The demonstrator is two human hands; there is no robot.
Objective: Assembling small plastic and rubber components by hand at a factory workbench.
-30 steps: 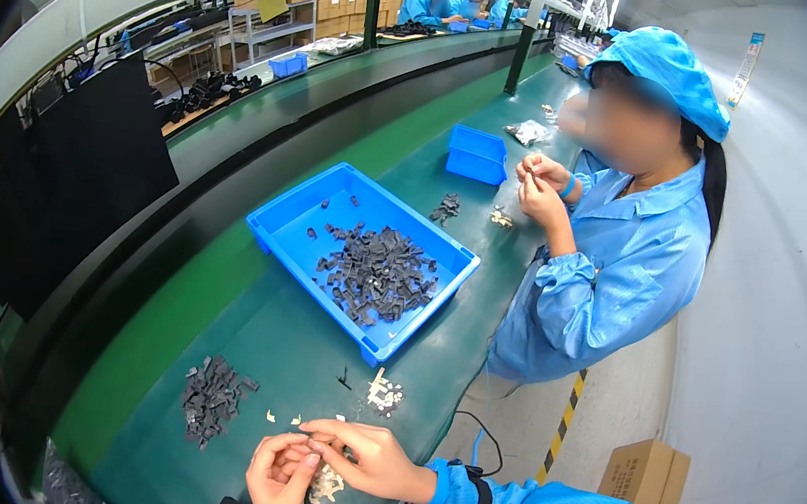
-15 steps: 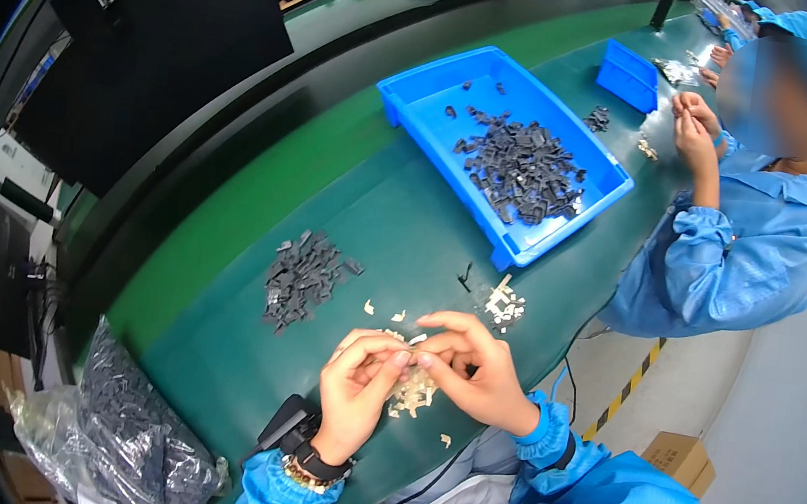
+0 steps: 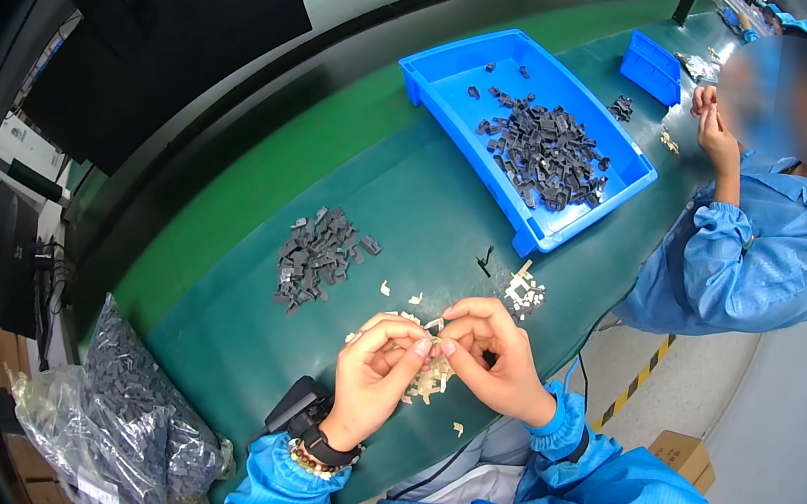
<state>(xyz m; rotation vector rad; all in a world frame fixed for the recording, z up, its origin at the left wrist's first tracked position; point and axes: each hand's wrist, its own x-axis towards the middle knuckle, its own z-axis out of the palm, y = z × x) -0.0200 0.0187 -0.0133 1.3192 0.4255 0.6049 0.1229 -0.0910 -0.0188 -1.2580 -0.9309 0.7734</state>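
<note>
The left hand (image 3: pixel 376 375) and right hand (image 3: pixel 498 364) – each grip pinching – hold one tiny part (image 3: pixel 435 325) above the worktop (image 3: pixel 400 201). It looks pale; fingers hide which way its long axis points. Beyond: two blue bins (image 3: pixel 456 67) – and, leftward, one heap of black pieces (image 3: pixel 317 260).

Small pieces (image 3: pixel 428 384) beneath the fingers (image 3: pixel 483 310), heap (image 3: pixel 320 260) left, parts (image 3: pixel 548 154) in tray (image 3: pixel 459 69) beyond, bag (image 3: pixel 141 421) near left

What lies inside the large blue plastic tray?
Small dark grey plastic pieces, mostly heaped, a few apart. Upper pieces cover the lowest ones and part of the tray.
</note>
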